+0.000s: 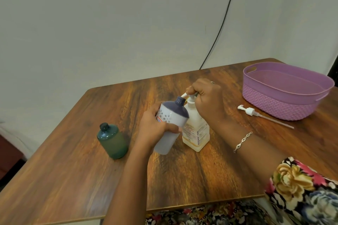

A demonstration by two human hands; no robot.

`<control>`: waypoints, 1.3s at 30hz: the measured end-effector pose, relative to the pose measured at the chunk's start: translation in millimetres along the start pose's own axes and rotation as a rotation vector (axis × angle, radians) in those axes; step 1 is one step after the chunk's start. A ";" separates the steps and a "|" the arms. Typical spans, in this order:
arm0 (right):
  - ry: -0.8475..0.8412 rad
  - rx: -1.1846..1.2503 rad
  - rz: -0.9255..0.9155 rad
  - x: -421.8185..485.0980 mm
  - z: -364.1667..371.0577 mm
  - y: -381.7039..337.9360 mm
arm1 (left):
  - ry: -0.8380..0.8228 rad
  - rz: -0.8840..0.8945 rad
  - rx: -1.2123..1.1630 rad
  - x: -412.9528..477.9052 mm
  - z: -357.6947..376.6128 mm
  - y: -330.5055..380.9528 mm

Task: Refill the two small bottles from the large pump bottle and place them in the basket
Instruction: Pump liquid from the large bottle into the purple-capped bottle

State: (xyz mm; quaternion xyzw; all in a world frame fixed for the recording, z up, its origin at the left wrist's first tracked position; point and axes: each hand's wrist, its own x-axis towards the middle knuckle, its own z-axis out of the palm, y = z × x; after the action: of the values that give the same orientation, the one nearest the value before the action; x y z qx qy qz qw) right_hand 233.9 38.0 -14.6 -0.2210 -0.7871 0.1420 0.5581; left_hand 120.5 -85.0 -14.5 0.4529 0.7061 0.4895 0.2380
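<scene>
My left hand point(154, 129) grips a white small bottle point(171, 124) with a dark blue shoulder, tilted so its open neck meets the pump's spout. My right hand point(206, 97) is closed over the pump head of the large pump bottle point(196, 133), a cream one with a label, standing upright on the table. A green small bottle point(112, 140) with a dark top stands upright to the left, apart from both hands. The purple basket point(274, 104) sits at the far right and appears to hold nothing.
A loose white pump with a long tube point(256, 114) lies on the wooden table point(73, 179) just in front of the basket. A black cable point(225, 22) runs down the wall behind. Floral fabric shows at the table's near edge.
</scene>
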 end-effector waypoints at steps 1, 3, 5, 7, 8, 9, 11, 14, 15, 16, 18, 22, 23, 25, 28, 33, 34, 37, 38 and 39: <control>-0.003 0.015 0.006 1.7 -1.8 -1.7 | 0.004 0.002 -0.005 -0.3 -0.4 0.6; -0.016 0.028 0.017 8.8 -5.5 -3.9 | 0.015 0.004 -0.018 -0.7 -0.6 1.6; -0.040 0.014 0.023 16.5 -8.1 -4.3 | 0.027 0.004 -0.029 -2.6 0.1 2.4; -0.029 0.000 0.025 17.3 -6.2 -4.2 | 0.035 0.000 -0.049 -3.6 1.0 1.5; -0.009 -0.013 0.015 14.0 -4.0 -4.9 | 0.036 -0.002 -0.058 -3.7 1.3 0.7; 0.008 -0.033 0.002 9.0 -1.1 -5.5 | 0.033 -0.003 -0.064 -3.5 1.9 -0.2; 0.007 -0.047 -0.027 0.8 1.5 -4.7 | 0.025 -0.005 -0.066 -3.2 3.5 -1.3; 0.008 0.017 -0.013 -0.2 -2.6 -3.0 | 0.017 -0.003 -0.052 -3.7 4.8 -1.2; 0.016 0.041 0.003 2.0 -3.9 -3.4 | 0.021 -0.003 -0.050 -3.4 4.9 -1.5; 0.024 0.057 0.018 5.4 -4.9 -3.9 | 0.022 0.000 -0.046 -3.0 5.2 -1.3; 0.035 0.049 0.031 10.6 -4.8 -5.9 | 0.018 0.010 -0.037 -2.5 5.8 -1.4; 0.080 -0.012 -0.021 6.6 2.0 -5.4 | 0.025 0.011 -0.048 -1.7 4.3 -4.9; 0.080 -0.022 -0.025 4.2 4.1 -5.1 | 0.027 0.013 -0.048 -1.7 4.1 -5.5; 0.069 -0.022 -0.024 -0.3 7.6 -5.1 | 0.029 0.025 -0.025 -2.2 3.9 -5.9; 0.072 0.030 0.007 -1.3 3.3 -5.6 | 0.033 0.039 0.008 -1.7 4.2 -6.0; 0.059 -0.017 0.016 12.6 -2.8 -6.7 | 0.048 0.039 0.002 -0.5 3.3 -6.3; 0.061 -0.048 -0.010 11.4 0.0 -6.8 | 0.049 0.037 -0.005 -0.7 3.3 -6.7; 0.059 -0.106 -0.057 4.2 8.3 -3.0 | 0.042 0.035 -0.010 -0.3 3.6 -6.8; 0.059 -0.105 -0.059 2.0 8.9 -1.1 | 0.038 0.032 -0.018 -0.7 3.7 -6.6; 0.062 -0.096 -0.056 1.5 8.5 0.4 | 0.037 0.030 -0.027 -0.3 3.1 -6.0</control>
State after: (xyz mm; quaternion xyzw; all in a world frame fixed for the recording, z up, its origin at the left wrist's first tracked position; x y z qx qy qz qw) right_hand 225.6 39.3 -16.5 -0.2295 -0.7812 0.0816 0.5748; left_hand 120.6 -84.5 -21.2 0.4511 0.6968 0.5108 0.2237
